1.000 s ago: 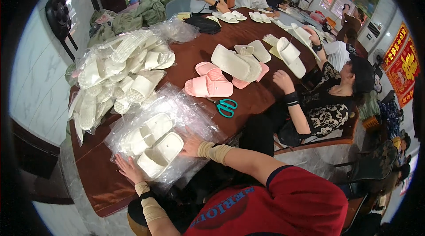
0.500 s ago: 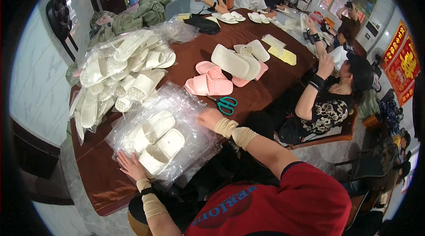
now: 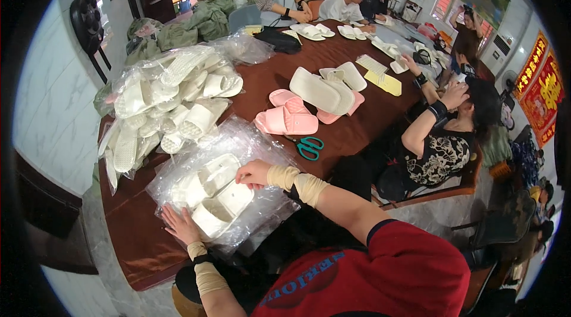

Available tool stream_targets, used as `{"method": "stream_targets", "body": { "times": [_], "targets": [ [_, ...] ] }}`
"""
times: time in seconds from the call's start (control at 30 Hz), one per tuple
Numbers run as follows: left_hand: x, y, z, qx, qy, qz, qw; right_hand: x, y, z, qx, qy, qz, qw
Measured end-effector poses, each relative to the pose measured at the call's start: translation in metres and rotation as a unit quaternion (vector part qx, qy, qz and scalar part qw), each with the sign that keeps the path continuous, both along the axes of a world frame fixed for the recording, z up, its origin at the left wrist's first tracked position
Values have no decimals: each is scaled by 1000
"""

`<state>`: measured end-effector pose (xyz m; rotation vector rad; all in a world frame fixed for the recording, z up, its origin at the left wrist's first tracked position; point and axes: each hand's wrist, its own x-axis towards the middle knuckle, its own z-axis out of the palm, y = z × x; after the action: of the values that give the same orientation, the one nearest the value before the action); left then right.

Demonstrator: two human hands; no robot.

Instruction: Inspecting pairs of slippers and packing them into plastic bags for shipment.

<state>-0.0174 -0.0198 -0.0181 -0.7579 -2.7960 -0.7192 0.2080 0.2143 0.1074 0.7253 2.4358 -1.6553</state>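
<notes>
two white slippers between both hands

In the lower centre of the frame, the person's right hand shifts leftward from the clear bags to the near pair's white slippers, fingers now at one slipper's edge. At right, the seated co-worker's lowered hand rises beside the head; at upper right, the yellow card becomes uncovered.
</notes>
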Motion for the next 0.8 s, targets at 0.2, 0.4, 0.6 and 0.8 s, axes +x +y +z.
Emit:
{"method": "stream_targets", "body": {
  "times": [0.2, 0.4, 0.6, 0.8],
  "targets": [
    [12, 20, 16, 51, 4, -44, 998, 2, 29, -54, 336, 34, -71, 939],
    [3, 12, 8, 40, 6, -13, 999, 18, 32, -48, 310, 127, -150, 930],
    [3, 14, 8, 55, 12, -17, 998, 31, 53, -49, 310, 267, -297, 863],
    [5, 5, 6, 58, 3, -9, 998, 39, 48, 21, -165, 213, -147, 952]
  ]
}}
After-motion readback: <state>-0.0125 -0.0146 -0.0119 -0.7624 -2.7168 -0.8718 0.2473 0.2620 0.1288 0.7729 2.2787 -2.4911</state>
